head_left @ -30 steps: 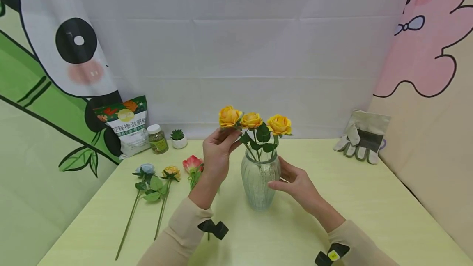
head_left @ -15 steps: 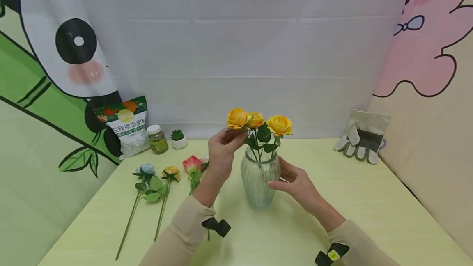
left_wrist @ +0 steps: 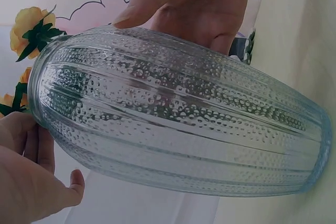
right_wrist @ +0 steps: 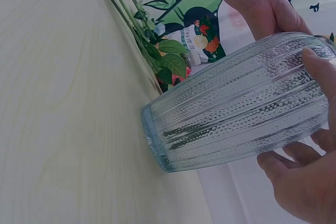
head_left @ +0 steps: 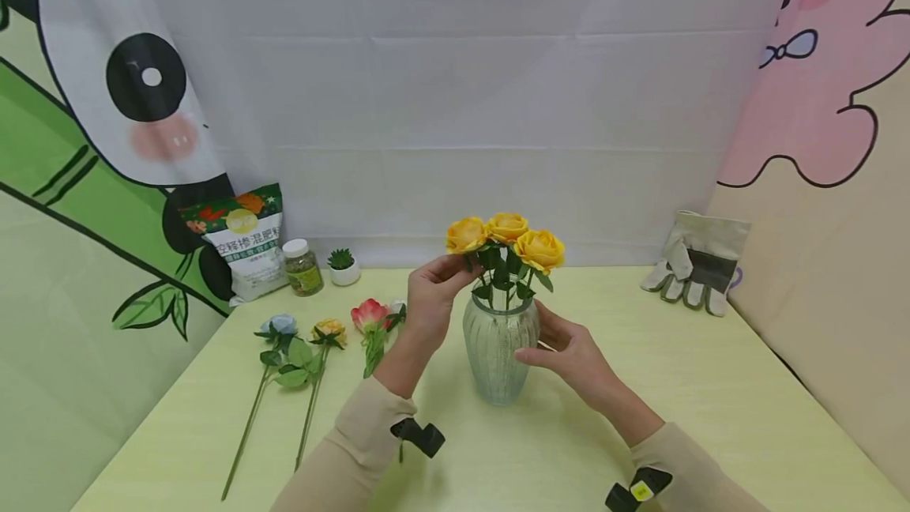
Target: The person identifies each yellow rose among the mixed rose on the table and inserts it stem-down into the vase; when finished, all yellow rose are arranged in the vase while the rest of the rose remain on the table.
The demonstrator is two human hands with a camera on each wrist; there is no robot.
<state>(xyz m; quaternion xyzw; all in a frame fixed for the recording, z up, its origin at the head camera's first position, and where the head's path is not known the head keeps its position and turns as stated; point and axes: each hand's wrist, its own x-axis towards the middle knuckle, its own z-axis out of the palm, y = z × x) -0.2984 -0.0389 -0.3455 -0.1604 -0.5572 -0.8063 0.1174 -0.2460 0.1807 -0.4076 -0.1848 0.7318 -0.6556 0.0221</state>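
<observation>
Nearest me, my right hand cups the right flank of the glass vase, thumb forward and fingers curled round the back; the right wrist view shows the fingertips on the dimpled glass, so it's a real hold, not a hover

Vase stands upright on the yellow table, roughly centre, long axis vertical, mouth up

My left hand sits just left of the vase mouth, higher than the right, pinching the stem just under the leftmost yellow rose; fingers closed on it, thumb against forefinger as far as I can tell

Key relation: that stem runs down and to the right from the pinch into the vase neck, so the rose leans left, out from the other two blooms. Left hand is the nearer one to the flowers; right is only bracing the glass lower down

Further left on the table, well apart from the vase: a pink flower, a small yellow flower and a blue flower, all lying flat

Back edge: fertiliser bag, small jar, work gloves far right
</observation>
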